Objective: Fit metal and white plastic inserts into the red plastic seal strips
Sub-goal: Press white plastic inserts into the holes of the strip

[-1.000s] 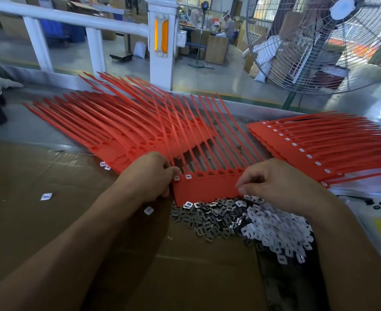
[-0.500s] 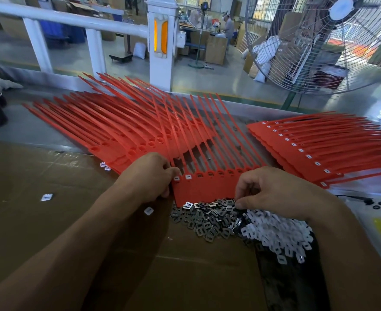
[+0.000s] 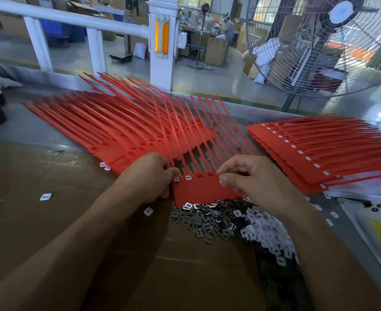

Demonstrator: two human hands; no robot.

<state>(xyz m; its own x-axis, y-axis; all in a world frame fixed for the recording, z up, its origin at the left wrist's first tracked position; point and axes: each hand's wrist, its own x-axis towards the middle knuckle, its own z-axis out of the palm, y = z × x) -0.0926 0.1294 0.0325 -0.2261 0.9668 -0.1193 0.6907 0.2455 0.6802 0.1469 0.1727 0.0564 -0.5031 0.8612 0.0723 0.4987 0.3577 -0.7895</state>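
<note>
The left hand (image 3: 150,176) pinches the left edge of a flat red plastic seal strip sheet (image 3: 201,190), while the right hand (image 3: 255,181) presses a fingertip at its socket row. Below lie a heap of dark metal inserts (image 3: 207,217) and a heap of white plastic inserts (image 3: 268,230) on brown cardboard (image 3: 39,221).

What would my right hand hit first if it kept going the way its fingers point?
Probably the left hand. The right hand points leftward along the red seal strip's socket row, though depth is unclear.
</note>
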